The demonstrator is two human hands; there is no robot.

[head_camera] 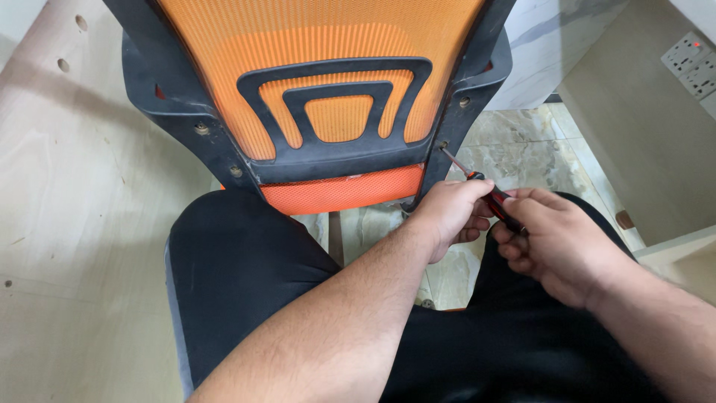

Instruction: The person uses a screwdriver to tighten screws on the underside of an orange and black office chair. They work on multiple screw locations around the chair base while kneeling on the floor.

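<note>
Head view, looking down over the lap. Far left: a pale wooden panel [67, 194] with round drilled holes is lying flat beside the person's leg. Black trousers [239, 276] are filling the lower middle.

Centre: an office chair back [328, 82] is leaning toward the person, orange mesh stretched in a black plastic frame, with a black lumbar brace [335, 93] looping across it. Screw heads are showing along the frame's left leg; a strip of orange seat mesh is peeking out under the frame's lower edge.

Right of centre: the left hand [447, 213] is curling closed around the front of a screwdriver [485, 192], fingers wrapping the red-and-black handle where the shaft begins. The thin metal shaft is running up and left from that hand, its tip sitting in a screw hole [443, 146] on the right leg of the chair frame.

Just right: the right hand [556, 242] is gripping the rear of the same handle, fingers folded over it, touching the left hand's fingertips.

Beyond the hands: marbled floor tiles [522, 149]. Far right: a beige board [641, 127] is standing at an angle, and a white wall socket [693, 63] is showing a small red light at the corner.
</note>
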